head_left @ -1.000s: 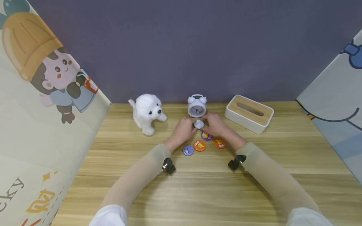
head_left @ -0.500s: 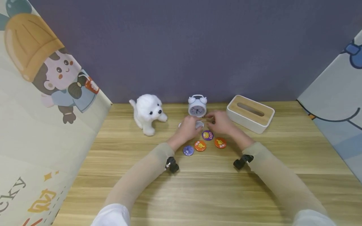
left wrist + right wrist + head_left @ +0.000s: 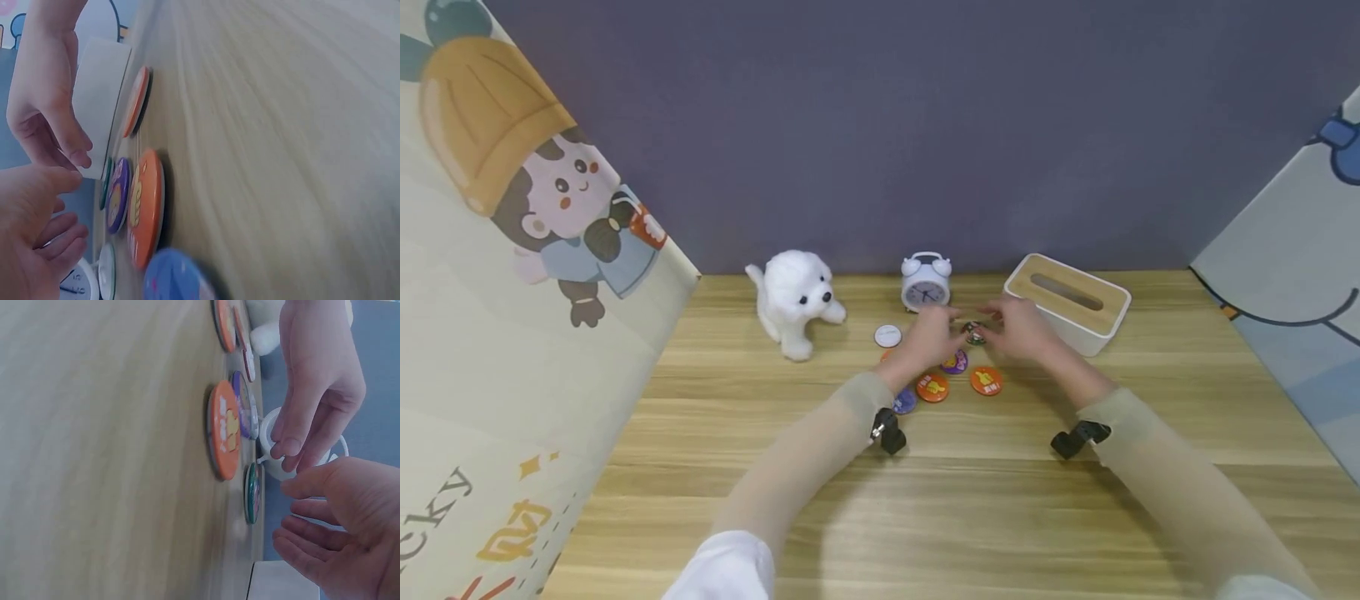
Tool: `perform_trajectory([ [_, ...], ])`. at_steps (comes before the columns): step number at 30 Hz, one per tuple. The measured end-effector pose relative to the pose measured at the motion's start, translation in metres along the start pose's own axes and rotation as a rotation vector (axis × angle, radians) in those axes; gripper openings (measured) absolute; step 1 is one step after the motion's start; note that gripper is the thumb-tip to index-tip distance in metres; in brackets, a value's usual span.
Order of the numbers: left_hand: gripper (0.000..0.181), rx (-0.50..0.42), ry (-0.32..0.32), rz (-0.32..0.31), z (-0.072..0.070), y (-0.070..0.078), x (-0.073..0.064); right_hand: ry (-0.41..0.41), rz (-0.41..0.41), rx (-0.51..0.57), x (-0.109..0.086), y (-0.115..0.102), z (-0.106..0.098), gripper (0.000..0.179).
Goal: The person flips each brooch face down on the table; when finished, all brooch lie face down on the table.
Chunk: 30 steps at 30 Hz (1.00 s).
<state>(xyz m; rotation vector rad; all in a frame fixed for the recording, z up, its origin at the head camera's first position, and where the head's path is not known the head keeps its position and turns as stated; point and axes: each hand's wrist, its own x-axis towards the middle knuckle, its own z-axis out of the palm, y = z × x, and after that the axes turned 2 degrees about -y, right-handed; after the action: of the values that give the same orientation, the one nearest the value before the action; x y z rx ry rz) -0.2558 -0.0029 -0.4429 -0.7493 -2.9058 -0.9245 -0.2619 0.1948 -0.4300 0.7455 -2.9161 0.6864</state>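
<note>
A round dark green badge (image 3: 975, 333) lies flat on the wooden table between my two hands. Left of it, my left hand (image 3: 929, 335) holds its fingertips close to the badge's edge, fingers loosely bent. From the other side my right hand (image 3: 1024, 329) reaches in, thumb and fingers spread and nothing gripped. In the right wrist view the green badge (image 3: 252, 494) sits below both hands, with the fingertips above it. A purple badge (image 3: 955, 362) and two orange badges, one left (image 3: 932, 387) and one right (image 3: 987, 381), lie nearer the front.
A white badge (image 3: 887, 336) and a blue badge (image 3: 905, 402) lie by the left forearm, which partly covers another orange one. Behind stand a white alarm clock (image 3: 926, 283), a plush dog (image 3: 795, 302) and a tissue box (image 3: 1070, 302) against the dark wall.
Both hands have shifted right, leaving the whitish badge they handled in front of the clock. The white badge at left is uncovered, and the green badge now shows between the fingers.
</note>
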Motion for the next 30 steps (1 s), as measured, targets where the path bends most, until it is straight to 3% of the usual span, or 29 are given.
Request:
perform_trajectory([
  [6,0.032,0.058,-0.045,-0.005,0.011,0.006,0.009,-0.026,0.023,-0.009,-0.011,0.007,0.004,0.038],
  [13,0.022,0.097,-0.077,-0.050,0.019,0.011,0.009,-0.059,-0.005,0.006,-0.018,0.012,0.012,0.038],
  [22,0.029,0.109,-0.081,-0.018,0.014,0.001,0.011,-0.023,-0.013,0.067,-0.010,0.011,0.018,0.036],
  [25,0.029,0.077,-0.068,0.007,0.013,-0.001,0.009,-0.021,-0.002,0.123,-0.010,0.013,0.017,0.035],
  [30,0.035,-0.072,-0.018,0.012,0.007,0.000,0.003,-0.013,0.055,0.246,-0.013,0.013,0.008,0.035],
])
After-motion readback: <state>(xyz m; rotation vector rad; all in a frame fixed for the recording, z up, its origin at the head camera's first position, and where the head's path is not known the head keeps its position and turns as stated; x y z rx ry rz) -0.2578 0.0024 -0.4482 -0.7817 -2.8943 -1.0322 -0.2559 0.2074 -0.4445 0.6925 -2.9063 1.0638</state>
